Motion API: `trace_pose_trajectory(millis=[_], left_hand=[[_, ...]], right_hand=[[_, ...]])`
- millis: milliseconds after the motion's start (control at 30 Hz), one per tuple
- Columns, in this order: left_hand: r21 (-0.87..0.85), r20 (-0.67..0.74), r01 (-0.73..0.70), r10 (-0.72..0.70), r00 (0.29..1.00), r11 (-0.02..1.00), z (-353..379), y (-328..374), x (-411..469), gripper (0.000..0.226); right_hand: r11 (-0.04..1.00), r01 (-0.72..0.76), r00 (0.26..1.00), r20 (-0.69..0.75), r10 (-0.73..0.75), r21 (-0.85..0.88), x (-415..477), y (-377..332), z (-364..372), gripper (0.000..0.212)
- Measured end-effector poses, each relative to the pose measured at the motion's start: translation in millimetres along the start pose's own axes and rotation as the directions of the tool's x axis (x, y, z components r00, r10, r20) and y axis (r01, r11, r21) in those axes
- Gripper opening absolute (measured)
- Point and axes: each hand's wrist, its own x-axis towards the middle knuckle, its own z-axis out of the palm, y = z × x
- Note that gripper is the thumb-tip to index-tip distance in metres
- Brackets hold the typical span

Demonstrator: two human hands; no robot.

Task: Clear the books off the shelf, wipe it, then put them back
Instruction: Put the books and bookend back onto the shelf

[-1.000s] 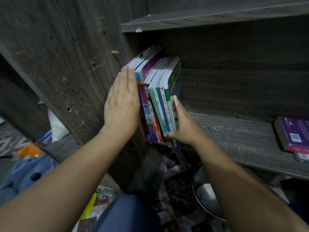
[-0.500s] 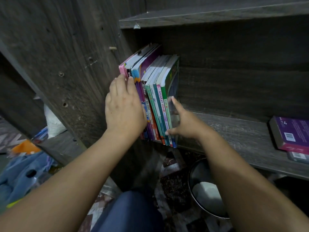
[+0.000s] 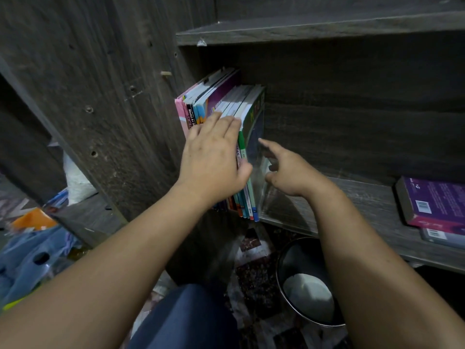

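Note:
A row of thin upright books (image 3: 221, 102) leans against the left wall of the dark wooden shelf (image 3: 364, 197). My left hand (image 3: 214, 157) lies flat on their spines, fingers stretched out, thumb at the right side of the row. My right hand (image 3: 286, 170) hovers just right of the last green book, index finger extended, fingers apart, holding nothing. A purple book (image 3: 432, 202) lies flat on another book at the shelf's right end.
A shelf board (image 3: 314, 28) runs above. A dark round bin (image 3: 309, 283) with something white inside stands on the patterned floor below the shelf. Blue and orange clutter (image 3: 32, 248) lies at lower left. My knee in blue trousers (image 3: 186, 318) is at the bottom.
My left hand slid right from the left side of the row onto the spines. My right hand let go of the rightmost book and drew back slightly.

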Motion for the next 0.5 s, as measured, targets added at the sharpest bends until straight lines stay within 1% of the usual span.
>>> trace_pose_trajectory(millis=[67,133,233,333,500], left_hand=[[0.038,-0.039,-0.004,0.006,0.999,0.999,0.9,0.8,4.3,0.063],[0.064,-0.064,0.005,-0.001,0.998,0.998,0.1,2.0,12.4,0.057],[0.107,-0.065,0.030,-0.023,0.998,0.994,-2.2,5.0,23.5,0.042],[0.120,-0.135,0.034,-0.018,0.991,0.992,0.2,9.9,24.3,0.024],[0.134,-0.150,0.091,-0.071,0.986,0.987,0.0,13.5,20.4,0.019]], right_hand=[[1.000,0.002,0.999,0.036,-0.003,0.030,-0.9,3.8,4.8,0.083],[0.997,0.004,0.997,0.081,-0.011,0.082,-2.7,7.7,12.9,0.086],[0.994,-0.030,0.994,0.112,0.017,0.109,-3.5,17.0,18.7,0.090],[0.994,-0.088,0.995,0.058,0.084,0.060,-8.6,23.4,8.0,0.086],[0.988,-0.138,0.988,-0.055,0.142,0.064,-18.1,33.6,-14.7,0.076]])
